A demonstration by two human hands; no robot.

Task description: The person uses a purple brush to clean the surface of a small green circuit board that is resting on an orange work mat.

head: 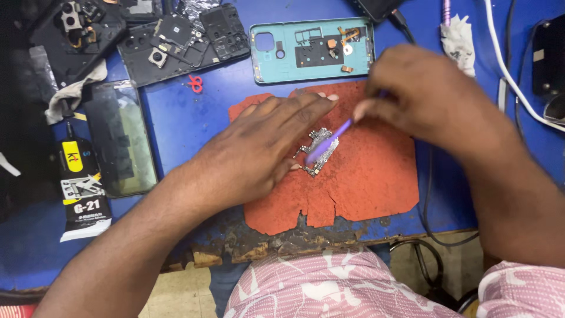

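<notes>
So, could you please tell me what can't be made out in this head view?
- Circuit board: its left part is hidden under the left hand.
- Purple tool: tip blurred; its upper end is hidden inside the right hand.
- Black device: cut off by the right edge.

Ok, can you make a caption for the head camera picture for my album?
Left hand steadies a small circuit board on an orange mat while the right hand brushes it with a purple brush.
</notes>
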